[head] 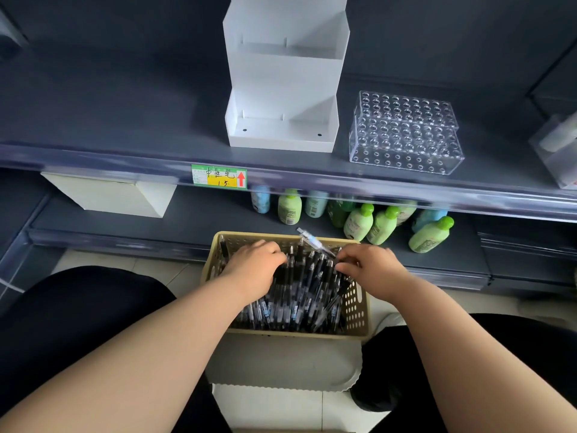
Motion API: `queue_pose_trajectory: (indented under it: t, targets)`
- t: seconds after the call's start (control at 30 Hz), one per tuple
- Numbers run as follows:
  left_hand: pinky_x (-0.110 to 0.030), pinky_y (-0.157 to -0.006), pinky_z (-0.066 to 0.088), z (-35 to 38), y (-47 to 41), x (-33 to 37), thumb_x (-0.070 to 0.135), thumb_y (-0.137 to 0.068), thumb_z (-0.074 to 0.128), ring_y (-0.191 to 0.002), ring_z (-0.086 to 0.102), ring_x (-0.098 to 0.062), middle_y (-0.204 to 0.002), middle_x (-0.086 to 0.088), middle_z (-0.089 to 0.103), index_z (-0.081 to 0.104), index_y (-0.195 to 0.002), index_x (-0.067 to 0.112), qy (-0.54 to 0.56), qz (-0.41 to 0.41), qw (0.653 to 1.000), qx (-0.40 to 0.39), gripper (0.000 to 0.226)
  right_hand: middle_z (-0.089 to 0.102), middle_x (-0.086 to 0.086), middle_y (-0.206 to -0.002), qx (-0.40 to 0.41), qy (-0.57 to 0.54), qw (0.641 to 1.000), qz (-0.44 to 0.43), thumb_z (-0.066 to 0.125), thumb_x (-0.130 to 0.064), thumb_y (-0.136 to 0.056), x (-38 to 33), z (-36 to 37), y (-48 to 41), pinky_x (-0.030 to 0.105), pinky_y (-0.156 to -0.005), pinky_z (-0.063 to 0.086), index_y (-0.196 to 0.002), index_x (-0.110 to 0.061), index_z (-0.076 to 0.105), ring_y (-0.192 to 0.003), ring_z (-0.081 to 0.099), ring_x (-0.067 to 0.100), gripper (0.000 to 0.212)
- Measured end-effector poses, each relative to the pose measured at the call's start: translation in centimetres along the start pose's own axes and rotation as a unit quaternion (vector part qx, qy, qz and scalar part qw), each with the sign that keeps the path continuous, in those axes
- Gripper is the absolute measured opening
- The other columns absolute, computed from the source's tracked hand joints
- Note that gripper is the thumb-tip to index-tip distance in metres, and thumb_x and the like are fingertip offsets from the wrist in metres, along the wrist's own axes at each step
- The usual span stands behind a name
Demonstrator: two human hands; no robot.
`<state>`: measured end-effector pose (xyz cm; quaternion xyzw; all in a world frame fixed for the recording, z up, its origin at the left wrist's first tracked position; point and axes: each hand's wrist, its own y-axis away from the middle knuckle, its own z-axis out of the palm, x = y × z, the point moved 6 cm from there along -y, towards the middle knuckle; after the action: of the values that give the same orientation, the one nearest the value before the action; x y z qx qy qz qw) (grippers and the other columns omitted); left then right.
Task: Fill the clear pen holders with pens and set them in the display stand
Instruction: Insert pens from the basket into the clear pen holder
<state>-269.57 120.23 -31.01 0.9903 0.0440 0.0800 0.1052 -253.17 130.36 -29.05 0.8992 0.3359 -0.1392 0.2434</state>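
A beige perforated basket (356, 310) full of black pens (299, 295) sits in front of me below the shelf. My left hand (253, 264) reaches into the pile, its fingers curled among the pens. My right hand (365, 267) grips several pens at the basket's far right; one pen (313, 240) sticks up past the rim. On the dark shelf above stand a white stepped display stand (282, 120) and, to its right, two stacked clear pen holders (406, 132) with rows of holes, both without pens.
A price tag (219, 177) hangs on the shelf edge. Green and blue bottles (359, 220) line the lower shelf behind the basket, with a white box (109, 195) at the left. A clear case (559, 148) sits at the far right of the shelf.
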Motion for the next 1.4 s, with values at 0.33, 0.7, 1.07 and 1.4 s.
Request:
queue_pose_trajectory:
  t: [0.33,0.7,1.07,1.4]
  targets:
    - [-0.038,-0.105,0.024,2.2,0.4,2.7,0.0,-0.076,0.061,-0.123,0.033,-0.023,-0.13,-0.002,0.044,0.057,-0.121,0.023,-0.159,0.16,0.972,-0.07,0.051,0.056,-0.009,-0.076,-0.028,-0.1,0.994,0.028,0.056,-0.026,-0.088,-1.3,1.8,-0.6,0.014,-0.053,0.037,-0.097,-0.018,0.057,-0.067,0.053,0.007,0.012]
    - [-0.032,-0.09,0.033,1.0,-0.3,2.1,0.01,-0.083,0.057,-0.104,0.049,-0.021,-0.102,0.005,0.06,0.062,-0.102,0.023,-0.25,0.234,0.937,-0.067,0.024,0.06,-0.004,-0.079,0.046,-0.187,0.981,0.039,0.058,-0.014,-0.082,-1.0,0.2,-1.1,0.008,-0.047,0.041,-0.087,-0.022,0.055,-0.065,0.057,0.011,0.01]
    - [-0.009,-0.075,0.042,-11.5,-3.0,2.9,0.019,-0.086,0.064,-0.084,0.055,0.004,-0.097,0.013,0.066,0.067,-0.109,0.022,0.338,-0.017,0.912,0.231,0.023,0.07,0.003,-0.079,0.257,-0.31,0.915,0.024,0.061,-0.021,-0.086,-0.5,-13.1,-2.1,0.022,-0.055,0.049,-0.095,-0.016,0.055,-0.062,0.064,0.01,0.012]
    - [-0.033,-0.086,0.053,-20.0,-14.3,10.8,0.018,-0.085,0.066,-0.09,0.063,-0.008,-0.094,0.008,0.067,0.065,-0.104,0.021,0.489,-0.019,0.817,0.304,0.019,0.062,0.001,-0.082,0.418,-0.197,0.885,0.062,0.051,-0.029,-0.092,8.2,-25.1,-3.3,0.027,-0.068,0.038,-0.095,-0.011,0.061,-0.079,0.057,0.024,0.02]
